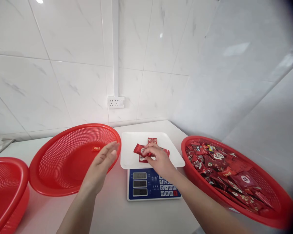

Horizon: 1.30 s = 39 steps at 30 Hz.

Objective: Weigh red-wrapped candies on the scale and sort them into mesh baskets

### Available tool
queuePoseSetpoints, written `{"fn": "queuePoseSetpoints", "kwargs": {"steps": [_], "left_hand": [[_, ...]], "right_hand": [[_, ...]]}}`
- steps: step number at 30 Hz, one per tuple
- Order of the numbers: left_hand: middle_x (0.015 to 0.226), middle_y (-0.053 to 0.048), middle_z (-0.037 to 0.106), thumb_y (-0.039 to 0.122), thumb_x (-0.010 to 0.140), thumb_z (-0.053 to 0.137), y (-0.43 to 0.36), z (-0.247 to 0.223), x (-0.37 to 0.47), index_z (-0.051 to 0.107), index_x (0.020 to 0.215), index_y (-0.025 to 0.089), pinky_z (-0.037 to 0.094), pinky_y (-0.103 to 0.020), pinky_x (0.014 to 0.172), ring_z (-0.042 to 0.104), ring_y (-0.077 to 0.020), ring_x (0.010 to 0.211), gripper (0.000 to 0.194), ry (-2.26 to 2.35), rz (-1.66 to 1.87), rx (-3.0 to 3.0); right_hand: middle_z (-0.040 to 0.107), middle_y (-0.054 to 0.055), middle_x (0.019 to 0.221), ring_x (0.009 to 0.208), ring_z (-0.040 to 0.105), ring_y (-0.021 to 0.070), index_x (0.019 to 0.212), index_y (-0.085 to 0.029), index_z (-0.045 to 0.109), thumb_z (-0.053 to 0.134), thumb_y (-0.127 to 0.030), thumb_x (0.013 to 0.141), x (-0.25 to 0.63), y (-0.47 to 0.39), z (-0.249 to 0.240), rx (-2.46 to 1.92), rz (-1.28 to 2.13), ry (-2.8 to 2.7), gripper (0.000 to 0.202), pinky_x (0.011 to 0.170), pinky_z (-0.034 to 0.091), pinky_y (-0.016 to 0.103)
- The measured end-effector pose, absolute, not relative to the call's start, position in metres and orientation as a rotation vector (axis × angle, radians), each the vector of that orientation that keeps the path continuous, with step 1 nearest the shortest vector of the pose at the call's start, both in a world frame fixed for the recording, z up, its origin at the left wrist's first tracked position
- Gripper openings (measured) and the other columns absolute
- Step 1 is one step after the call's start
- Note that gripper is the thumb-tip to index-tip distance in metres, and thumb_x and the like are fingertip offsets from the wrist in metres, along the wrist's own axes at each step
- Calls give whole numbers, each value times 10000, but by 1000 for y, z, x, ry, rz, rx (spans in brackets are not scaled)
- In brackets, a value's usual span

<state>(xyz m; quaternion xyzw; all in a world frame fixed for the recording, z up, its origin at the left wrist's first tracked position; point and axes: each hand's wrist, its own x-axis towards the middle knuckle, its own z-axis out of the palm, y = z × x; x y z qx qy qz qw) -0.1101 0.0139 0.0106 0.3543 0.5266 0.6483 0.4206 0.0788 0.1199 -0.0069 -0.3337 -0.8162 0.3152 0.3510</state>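
Observation:
My right hand (158, 160) pinches a red packet (138, 149) over the white tray (128, 152) of a digital scale (148, 194). More red packets, one of them a small packet (152, 140) behind my fingers, lie on that tray, partly covered by the hand. My left hand (100, 169) hovers with fingers stretched out and nothing in it, at the right rim of a red plastic basket (56, 162). Inside that basket lies a single small red packet (96, 149).
At the right a red basket (185, 152) is heaped with red packets (219, 165). Another red basket (12, 198) is cut off at the left edge. The white table (117, 211) meets a tiled wall with a power socket (116, 102).

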Motion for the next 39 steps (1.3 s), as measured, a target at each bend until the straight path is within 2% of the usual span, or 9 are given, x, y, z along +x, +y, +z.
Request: {"fn": "queuePoseSetpoints", "kwargs": {"steps": [4, 8, 14, 18, 22, 28, 32, 36, 39], "left_hand": [[1303, -69, 483, 385, 803, 601, 14, 3, -86, 455, 1260, 310, 491, -394, 866, 487, -258, 1159, 485, 1035, 1334, 936], [1121, -89, 581, 406, 814, 575, 18, -1, -80, 549, 1094, 194, 518, -373, 798, 576, -234, 995, 352, 1030, 1363, 932], [996, -61, 616, 483, 787, 542, 20, 6, -117, 555, 1015, 201, 514, -410, 789, 608, -241, 898, 363, 1721, 1532, 1043], [1299, -104, 470, 447, 827, 467, 20, 2, -132, 467, 1212, 242, 424, -486, 908, 433, -316, 1198, 436, 2200, 1290, 1315], [1460, -85, 262, 413, 849, 435, 22, -4, -126, 432, 1263, 253, 391, -480, 955, 124, -301, 1362, 443, 2247, 1207, 1485], [1440, -65, 317, 409, 858, 440, 21, -5, -116, 444, 1248, 278, 358, -479, 987, 126, -274, 1367, 411, 2117, 1212, 1554], [1373, -72, 415, 419, 852, 458, 15, 1, -114, 466, 1226, 278, 353, -460, 990, 248, -276, 1330, 401, 2037, 1252, 1539], [1107, -51, 607, 435, 852, 463, 2, 16, -106, 559, 1035, 251, 440, -378, 890, 527, -243, 1097, 276, 1835, 1243, 1482], [980, -28, 643, 422, 855, 468, -9, 26, -96, 583, 933, 234, 460, -322, 838, 583, -208, 969, 234, 1588, 1065, 1607]], "right_hand": [[539, 21, 1013, 980, 546, 145, 784, -224, 610, 494, -24, 744, 69, 83, 7, -637, 992, -2152, 234, 858, 453, 295], [539, 26, 1091, 993, 544, 143, 901, -238, 586, 538, -89, 773, 69, 76, 10, -541, 1010, -2190, 201, 834, 479, 290], [458, 109, 1254, 1212, 387, 242, 1116, -201, 554, 571, -218, 800, 96, 144, -7, -998, 396, -2364, 317, 989, 362, 427], [386, 129, 1358, 1287, 273, 319, 1286, -205, 454, 552, -310, 819, 109, 178, -21, -1246, 100, -2575, 488, 984, 333, 482], [380, 116, 1369, 1191, 407, 307, 1325, -236, 409, 459, -372, 870, 111, 186, -31, -1262, 68, -2693, 478, 923, 383, 444], [552, 84, 1100, 1015, 521, 234, 1200, -244, 528, 447, -250, 878, 112, 198, -37, -1149, 178, -2593, 332, 858, 424, 366], [587, 67, 1008, 983, 532, 208, 1043, -220, 600, 421, -189, 877, 111, 204, -34, -1098, 231, -2515, 246, 849, 430, 355], [598, 57, 985, 924, 562, 181, 992, -214, 592, 419, -192, 874, 92, 197, -17, -1043, 329, -2371, 210, 814, 449, 334], [604, 40, 912, 802, 589, 162, 950, -209, 594, 472, -212, 845, 58, 186, 3, -933, 515, -2226, 162, 740, 473, 316]]}}
